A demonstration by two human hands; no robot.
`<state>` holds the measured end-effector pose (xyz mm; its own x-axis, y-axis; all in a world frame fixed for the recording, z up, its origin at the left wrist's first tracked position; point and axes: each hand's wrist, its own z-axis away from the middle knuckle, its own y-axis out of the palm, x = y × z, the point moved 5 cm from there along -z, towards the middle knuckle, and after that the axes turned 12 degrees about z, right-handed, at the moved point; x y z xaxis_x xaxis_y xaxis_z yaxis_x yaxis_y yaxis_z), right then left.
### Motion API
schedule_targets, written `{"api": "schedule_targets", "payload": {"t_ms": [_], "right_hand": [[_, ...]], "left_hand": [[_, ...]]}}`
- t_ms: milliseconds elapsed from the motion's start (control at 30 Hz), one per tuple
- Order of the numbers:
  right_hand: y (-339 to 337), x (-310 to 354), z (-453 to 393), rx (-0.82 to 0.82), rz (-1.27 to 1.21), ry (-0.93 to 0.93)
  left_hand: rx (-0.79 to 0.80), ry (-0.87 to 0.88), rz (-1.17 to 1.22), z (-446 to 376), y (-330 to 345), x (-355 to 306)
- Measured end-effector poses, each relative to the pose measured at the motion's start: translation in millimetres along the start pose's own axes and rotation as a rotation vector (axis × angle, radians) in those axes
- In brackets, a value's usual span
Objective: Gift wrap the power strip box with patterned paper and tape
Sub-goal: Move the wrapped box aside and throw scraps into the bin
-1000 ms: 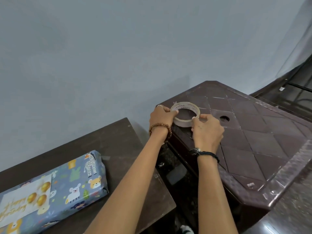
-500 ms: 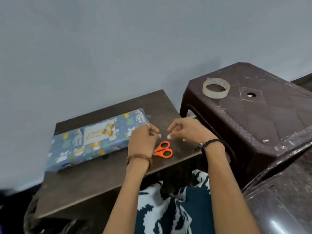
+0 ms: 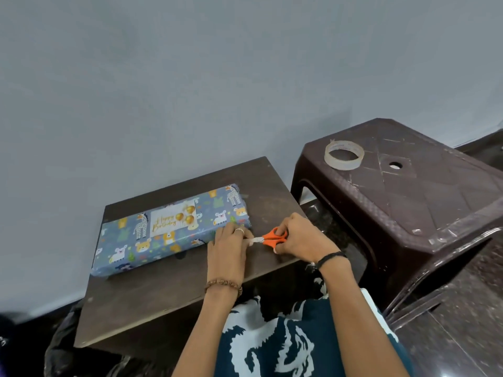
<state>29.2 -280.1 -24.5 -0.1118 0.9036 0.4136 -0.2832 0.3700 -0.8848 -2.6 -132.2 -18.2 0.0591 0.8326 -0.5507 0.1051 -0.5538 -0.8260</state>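
Observation:
The box wrapped in blue animal-patterned paper (image 3: pixel 168 229), with a white birthday card on top, lies on a low dark wooden table (image 3: pixel 152 297). My left hand (image 3: pixel 230 247) is beside the box's near right corner and pinches what looks like a small piece of clear tape at its fingertips. My right hand (image 3: pixel 302 239) grips the orange-handled scissors (image 3: pixel 273 238), whose blades point left at that piece. The roll of clear tape (image 3: pixel 343 155) sits on the brown plastic stool.
The brown plastic stool (image 3: pixel 424 202) stands to the right of the table, with a round hole in its seat. A grey wall rises behind both. My patterned lap is below the table's near edge, and dark floor lies at the right.
My hands left the tape roll on the stool and came back over the table. My right hand picked up the scissors, which lay on the table half a second ago.

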Motion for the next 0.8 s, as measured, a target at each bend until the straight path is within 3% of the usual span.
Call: {"api": "schedule_targets", "payload": {"t_ms": [100,200,267,367,533,800], "right_hand": [[-15,-17,2,-0.091,-0.202,0.059],[-36,-32,7,-0.359,-0.510,0.167],[-49,-44,12,-0.595,-0.641,0.296],[-61,-66,20,-0.825,-0.675,0.485],[-76,-104,26,-1.008,-0.706,0.597],[-75,-110,15,-0.897,-0.446,0.695]], "left_hand": [[-0.171,0.109,0.261,-15,-5,-25],[-0.372,0.026,0.726,-35,-3,-55],[-0.322,-0.149,1.029,-50,20,-75],[-0.054,-0.321,1.287,-66,67,-115],[0.108,-0.269,1.255,-91,102,-159],[0.153,-0.077,0.888,-127,118,-175]]}}
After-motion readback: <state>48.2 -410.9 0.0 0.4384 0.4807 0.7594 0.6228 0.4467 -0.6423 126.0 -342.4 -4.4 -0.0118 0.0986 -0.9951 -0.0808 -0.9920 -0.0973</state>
